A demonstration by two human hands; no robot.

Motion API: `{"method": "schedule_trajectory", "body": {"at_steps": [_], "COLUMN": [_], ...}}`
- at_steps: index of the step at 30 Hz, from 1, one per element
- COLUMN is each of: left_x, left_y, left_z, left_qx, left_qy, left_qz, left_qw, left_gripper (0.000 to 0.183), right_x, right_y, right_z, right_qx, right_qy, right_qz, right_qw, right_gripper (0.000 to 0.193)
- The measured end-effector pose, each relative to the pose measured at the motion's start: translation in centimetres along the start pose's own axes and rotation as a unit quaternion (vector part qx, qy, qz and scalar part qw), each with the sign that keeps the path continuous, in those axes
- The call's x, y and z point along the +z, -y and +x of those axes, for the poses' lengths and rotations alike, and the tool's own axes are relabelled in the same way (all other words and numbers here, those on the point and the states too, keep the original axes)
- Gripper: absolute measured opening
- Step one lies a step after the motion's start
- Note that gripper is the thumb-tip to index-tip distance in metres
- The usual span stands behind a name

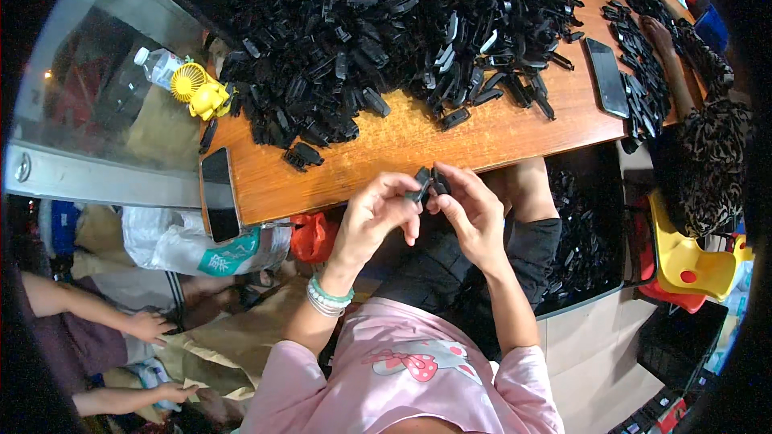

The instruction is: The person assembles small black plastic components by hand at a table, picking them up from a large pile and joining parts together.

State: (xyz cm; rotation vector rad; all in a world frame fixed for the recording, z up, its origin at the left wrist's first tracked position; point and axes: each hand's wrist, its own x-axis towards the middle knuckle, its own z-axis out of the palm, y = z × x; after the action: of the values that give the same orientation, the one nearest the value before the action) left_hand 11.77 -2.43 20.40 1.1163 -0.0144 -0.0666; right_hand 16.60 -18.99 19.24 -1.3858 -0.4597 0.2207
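Note:
My left hand (376, 213) pinches a small black plastic piece (420, 182) just off the table's front edge, above my lap. Close beside it, my right hand (473, 217) grips another small black plastic piece (440, 182) between thumb and fingers. The two pieces sit side by side; whether they touch, I cannot tell. Beyond my hands, a large heap of similar black plastic pieces (338, 48) covers much of the wooden table (386, 141). One loose piece (303, 156) lies apart, near the front edge on the left.
A phone (219, 193) rests at the table's left corner, a yellow fan (199, 90) and bottle (161, 67) beyond it. Another phone (605, 76) lies right. Below the table on the right is a bin of black pieces (579, 249). Other people sit at both sides; a yellow chair (687, 261) stands right.

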Motion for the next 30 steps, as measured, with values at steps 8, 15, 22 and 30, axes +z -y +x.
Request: {"method": "schedule_trajectory", "body": {"at_steps": [8,15,22,30], "left_x": [-0.1,1.4,0.4,1.5], "left_y": [-1.0,-2.5,-3.3,-3.7], "left_z": [0.0,-1.1,-1.2,-1.5], "left_qx": [0.266,0.101,0.235,0.202], "left_qy": [-0.029,-0.057,0.000,0.006], "left_qz": [0.461,0.396,0.543,0.514], "left_qw": [0.846,0.911,0.806,0.834], "left_gripper": [0.039,0.027,0.025,0.028], "right_x": [0.0,-0.5,-0.5,0.2], "right_y": [1.2,2.7,3.4,2.7], "right_z": [-0.1,0.2,0.1,-1.3], "right_qx": [-0.013,-0.105,-0.103,-0.174], "right_qy": [0.058,0.113,0.147,0.118], "right_qz": [-0.028,-0.197,-0.248,-0.293], "right_qw": [0.998,0.968,0.952,0.933], "right_gripper": [0.030,0.035,0.038,0.043]}}
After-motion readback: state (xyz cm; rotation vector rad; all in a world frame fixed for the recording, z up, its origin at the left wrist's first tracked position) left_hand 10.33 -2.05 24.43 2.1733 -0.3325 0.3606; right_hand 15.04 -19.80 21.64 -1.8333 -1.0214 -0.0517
